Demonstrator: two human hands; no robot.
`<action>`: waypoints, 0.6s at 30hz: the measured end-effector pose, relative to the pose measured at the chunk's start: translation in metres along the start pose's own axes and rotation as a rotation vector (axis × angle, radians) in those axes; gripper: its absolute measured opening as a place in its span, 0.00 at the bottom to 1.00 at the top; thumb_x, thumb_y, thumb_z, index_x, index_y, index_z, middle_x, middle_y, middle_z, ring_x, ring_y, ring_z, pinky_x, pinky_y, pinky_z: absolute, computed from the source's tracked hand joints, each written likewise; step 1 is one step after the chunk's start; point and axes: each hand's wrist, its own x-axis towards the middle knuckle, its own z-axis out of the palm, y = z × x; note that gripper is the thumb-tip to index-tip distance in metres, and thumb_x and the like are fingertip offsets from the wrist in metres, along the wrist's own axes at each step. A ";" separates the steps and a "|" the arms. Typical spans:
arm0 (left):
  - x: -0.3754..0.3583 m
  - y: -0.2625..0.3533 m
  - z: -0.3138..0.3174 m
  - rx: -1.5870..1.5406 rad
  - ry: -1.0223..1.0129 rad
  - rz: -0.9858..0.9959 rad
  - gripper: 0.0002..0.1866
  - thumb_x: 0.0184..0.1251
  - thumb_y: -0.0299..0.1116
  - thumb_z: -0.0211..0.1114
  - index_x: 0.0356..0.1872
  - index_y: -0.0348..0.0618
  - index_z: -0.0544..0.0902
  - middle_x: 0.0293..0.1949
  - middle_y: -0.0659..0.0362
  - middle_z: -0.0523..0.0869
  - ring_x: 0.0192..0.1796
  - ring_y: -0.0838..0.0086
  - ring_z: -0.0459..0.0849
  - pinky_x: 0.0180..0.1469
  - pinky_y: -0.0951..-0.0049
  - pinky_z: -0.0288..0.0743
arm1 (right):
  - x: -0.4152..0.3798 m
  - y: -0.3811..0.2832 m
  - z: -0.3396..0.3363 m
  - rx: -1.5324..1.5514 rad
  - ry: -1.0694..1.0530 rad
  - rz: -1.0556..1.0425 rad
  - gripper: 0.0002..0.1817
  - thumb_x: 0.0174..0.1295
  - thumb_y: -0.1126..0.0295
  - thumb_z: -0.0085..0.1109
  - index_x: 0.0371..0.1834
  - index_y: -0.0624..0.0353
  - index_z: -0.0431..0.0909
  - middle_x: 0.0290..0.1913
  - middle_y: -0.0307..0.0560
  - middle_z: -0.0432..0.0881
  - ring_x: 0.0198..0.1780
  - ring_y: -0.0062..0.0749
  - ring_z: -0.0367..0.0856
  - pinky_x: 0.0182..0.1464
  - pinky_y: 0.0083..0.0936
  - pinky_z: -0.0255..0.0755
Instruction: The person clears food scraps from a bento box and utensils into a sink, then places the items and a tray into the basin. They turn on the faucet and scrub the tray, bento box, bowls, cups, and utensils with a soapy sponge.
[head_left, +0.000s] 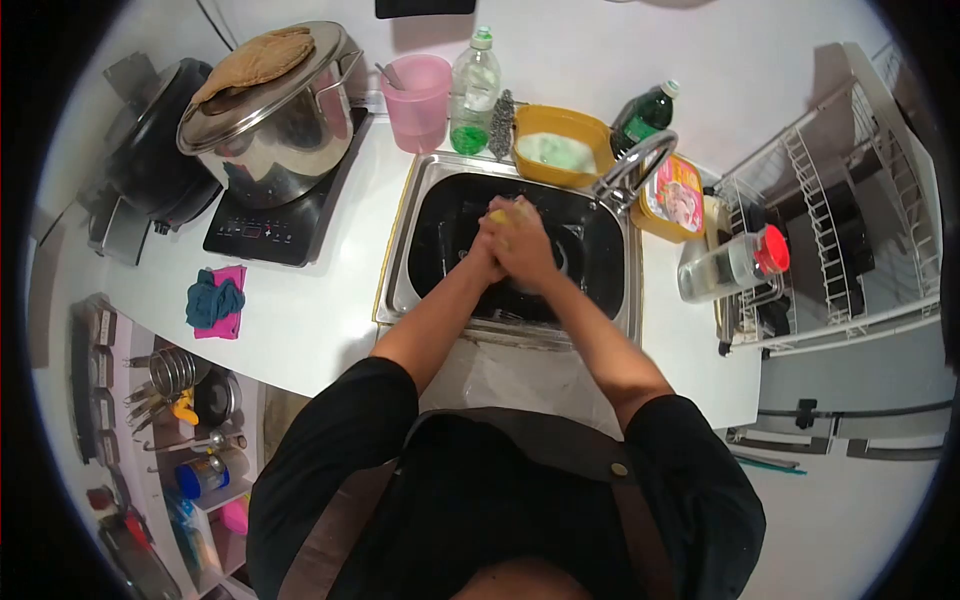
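Note:
Both hands are together over the black sink basin, near its middle. My left hand presses against my right hand, with the fingers of both closed around a yellow sponge. Only a small part of the sponge shows between the fingers. Below and beside the hands lies something round and dark in the basin, mostly hidden. The curved metal faucet stands at the basin's back right corner, away from the hands.
Behind the sink stand a yellow tub of suds, a clear bottle and a pink cup. A large pot is on the left. A red-lidded jar and a wire rack are on the right.

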 end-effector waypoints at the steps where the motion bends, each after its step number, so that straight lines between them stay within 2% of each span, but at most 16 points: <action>1: 0.008 -0.006 -0.007 0.033 -0.095 0.026 0.36 0.55 0.69 0.51 0.60 0.61 0.66 0.58 0.63 0.71 0.61 0.65 0.68 0.58 0.47 0.62 | -0.007 0.011 0.004 0.055 0.009 0.002 0.10 0.54 0.67 0.56 0.38 0.56 0.81 0.47 0.51 0.78 0.52 0.46 0.75 0.59 0.39 0.65; 3: -0.006 -0.012 0.019 0.090 0.097 -0.046 0.37 0.55 0.68 0.51 0.62 0.61 0.63 0.61 0.63 0.68 0.62 0.66 0.68 0.58 0.51 0.64 | -0.023 0.045 0.017 0.162 0.030 0.010 0.12 0.53 0.66 0.57 0.38 0.56 0.83 0.50 0.50 0.77 0.53 0.45 0.74 0.61 0.38 0.63; 4: -0.012 -0.017 0.028 0.117 0.195 -0.085 0.37 0.56 0.68 0.50 0.63 0.61 0.61 0.63 0.63 0.66 0.63 0.66 0.67 0.58 0.54 0.65 | -0.019 0.038 0.010 0.752 0.162 0.646 0.12 0.56 0.67 0.54 0.40 0.56 0.82 0.52 0.53 0.76 0.54 0.46 0.73 0.60 0.38 0.63; 5: -0.012 -0.022 0.027 0.109 0.159 -0.035 0.37 0.56 0.67 0.51 0.63 0.62 0.61 0.62 0.63 0.67 0.62 0.66 0.68 0.58 0.54 0.65 | -0.019 0.038 0.006 0.629 0.260 0.588 0.12 0.57 0.65 0.53 0.40 0.57 0.81 0.52 0.53 0.75 0.54 0.47 0.72 0.60 0.35 0.63; 7: -0.006 -0.018 0.026 0.094 0.077 0.080 0.36 0.56 0.65 0.53 0.64 0.64 0.60 0.60 0.62 0.69 0.60 0.67 0.70 0.58 0.56 0.66 | -0.026 0.024 0.001 -0.159 0.062 0.007 0.13 0.61 0.67 0.50 0.41 0.63 0.79 0.57 0.56 0.71 0.59 0.46 0.68 0.60 0.32 0.61; 8: -0.004 -0.012 0.025 0.031 -0.075 0.067 0.36 0.56 0.58 0.57 0.65 0.68 0.55 0.56 0.62 0.71 0.54 0.68 0.73 0.48 0.56 0.71 | -0.023 0.033 0.006 -0.140 0.122 0.060 0.13 0.61 0.64 0.51 0.41 0.59 0.79 0.54 0.55 0.73 0.56 0.47 0.70 0.58 0.33 0.63; 10: -0.018 -0.010 0.036 0.286 0.076 0.010 0.37 0.55 0.54 0.59 0.66 0.70 0.52 0.52 0.62 0.72 0.51 0.69 0.73 0.42 0.57 0.71 | -0.024 0.048 0.020 -0.090 0.232 0.183 0.14 0.59 0.57 0.53 0.41 0.51 0.81 0.49 0.53 0.76 0.50 0.48 0.74 0.54 0.35 0.67; 11: -0.027 -0.008 0.049 0.413 0.148 -0.016 0.38 0.54 0.51 0.60 0.66 0.71 0.51 0.51 0.62 0.72 0.50 0.70 0.74 0.38 0.57 0.72 | -0.007 0.037 -0.009 0.241 0.152 0.727 0.13 0.57 0.56 0.54 0.39 0.47 0.81 0.43 0.51 0.79 0.44 0.47 0.78 0.48 0.39 0.71; 13: -0.036 -0.012 0.071 0.644 0.219 0.056 0.41 0.51 0.44 0.62 0.66 0.69 0.50 0.50 0.62 0.73 0.48 0.70 0.74 0.34 0.59 0.71 | 0.008 0.051 -0.025 0.144 -0.051 0.734 0.14 0.54 0.53 0.57 0.37 0.47 0.81 0.36 0.49 0.82 0.37 0.46 0.81 0.42 0.40 0.73; 14: -0.039 -0.012 0.076 0.765 0.256 0.089 0.42 0.49 0.41 0.64 0.66 0.68 0.50 0.49 0.62 0.73 0.47 0.70 0.75 0.32 0.60 0.70 | 0.013 0.035 -0.026 -0.087 -0.142 0.692 0.14 0.51 0.52 0.59 0.34 0.48 0.81 0.34 0.49 0.82 0.36 0.46 0.81 0.40 0.38 0.73; 15: -0.038 -0.008 0.075 0.744 0.234 0.065 0.43 0.47 0.39 0.65 0.65 0.68 0.51 0.48 0.63 0.73 0.47 0.70 0.75 0.32 0.60 0.70 | 0.019 0.019 -0.024 -0.319 -0.229 0.642 0.15 0.48 0.51 0.61 0.32 0.49 0.82 0.31 0.49 0.82 0.35 0.46 0.81 0.38 0.36 0.73; 16: -0.034 -0.005 0.072 0.716 0.211 0.042 0.43 0.45 0.36 0.67 0.64 0.67 0.53 0.48 0.63 0.73 0.47 0.69 0.75 0.33 0.60 0.70 | 0.020 0.017 -0.024 -0.207 -0.123 0.589 0.17 0.46 0.49 0.62 0.27 0.50 0.82 0.31 0.50 0.82 0.35 0.45 0.82 0.36 0.35 0.74; 17: -0.031 -0.005 0.066 0.681 0.192 0.017 0.44 0.43 0.34 0.68 0.63 0.66 0.54 0.47 0.63 0.74 0.47 0.69 0.75 0.33 0.60 0.70 | 0.014 0.032 -0.020 0.119 -0.036 0.690 0.17 0.46 0.48 0.62 0.26 0.49 0.82 0.31 0.50 0.82 0.34 0.46 0.81 0.36 0.36 0.74; 18: -0.025 -0.002 0.056 0.409 0.042 -0.130 0.43 0.42 0.33 0.68 0.62 0.65 0.56 0.47 0.63 0.74 0.48 0.69 0.74 0.35 0.60 0.70 | 0.011 0.056 -0.015 0.450 0.061 0.776 0.17 0.45 0.48 0.62 0.25 0.49 0.83 0.30 0.51 0.82 0.34 0.47 0.81 0.37 0.37 0.74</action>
